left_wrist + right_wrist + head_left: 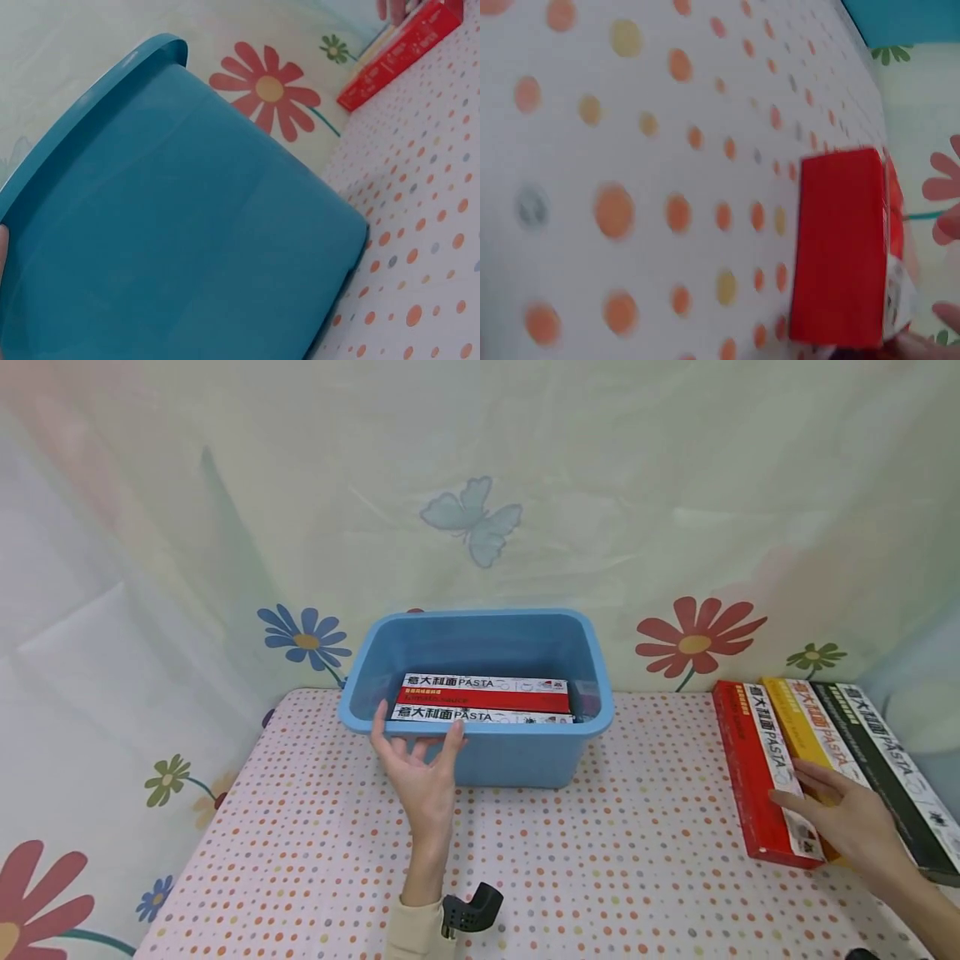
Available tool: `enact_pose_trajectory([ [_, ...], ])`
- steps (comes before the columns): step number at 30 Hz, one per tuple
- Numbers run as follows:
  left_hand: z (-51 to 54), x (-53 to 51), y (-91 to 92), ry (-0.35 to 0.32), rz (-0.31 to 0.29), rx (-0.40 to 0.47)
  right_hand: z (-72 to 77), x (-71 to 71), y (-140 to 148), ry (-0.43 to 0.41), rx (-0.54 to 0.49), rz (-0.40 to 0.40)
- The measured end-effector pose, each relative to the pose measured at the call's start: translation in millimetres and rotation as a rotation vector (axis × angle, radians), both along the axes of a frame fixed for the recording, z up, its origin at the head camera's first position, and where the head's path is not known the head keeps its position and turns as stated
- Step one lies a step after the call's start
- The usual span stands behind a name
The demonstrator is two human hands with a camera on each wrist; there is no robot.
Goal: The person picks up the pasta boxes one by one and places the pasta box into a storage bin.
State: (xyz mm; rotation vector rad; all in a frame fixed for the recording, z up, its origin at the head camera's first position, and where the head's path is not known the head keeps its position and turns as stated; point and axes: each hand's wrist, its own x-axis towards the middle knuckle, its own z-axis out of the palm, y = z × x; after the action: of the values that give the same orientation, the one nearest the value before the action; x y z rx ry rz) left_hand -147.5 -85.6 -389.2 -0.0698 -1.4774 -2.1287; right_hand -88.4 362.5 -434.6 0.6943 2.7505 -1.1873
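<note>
A blue plastic bin [517,756] stands on the table near the backdrop. Its front rim is held by my left hand [420,777], with the thumb and index finger up at the lip. Inside the bin lie a red pasta box [480,697] and another box with a white PASTA label [487,717] in front of it. At the right, my right hand [847,818] rests over another red pasta box [757,777], its thumb on the top and its fingers stretched toward the box's right edge. Beside that box lie a yellow pasta box [806,727] and a black pasta box [892,777].
A cloth with coloured dots [600,877] covers the table. Behind the bin hangs a pale backdrop [637,510] with printed flowers and a butterfly. A black wrist camera [472,910] sits at my left sleeve.
</note>
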Motion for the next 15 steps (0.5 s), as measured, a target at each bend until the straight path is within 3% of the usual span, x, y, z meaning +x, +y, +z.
enact_pose_trajectory([
  [5,1.4,1.1,0.9,-0.004,0.003,-0.003,-8.6,2.9,-7.6,-0.065,0.061,0.072],
  [15,1.2,1.4,0.7,-0.004,-0.004,0.007,-12.4,10.1,-16.2,-0.115,0.029,0.081],
])
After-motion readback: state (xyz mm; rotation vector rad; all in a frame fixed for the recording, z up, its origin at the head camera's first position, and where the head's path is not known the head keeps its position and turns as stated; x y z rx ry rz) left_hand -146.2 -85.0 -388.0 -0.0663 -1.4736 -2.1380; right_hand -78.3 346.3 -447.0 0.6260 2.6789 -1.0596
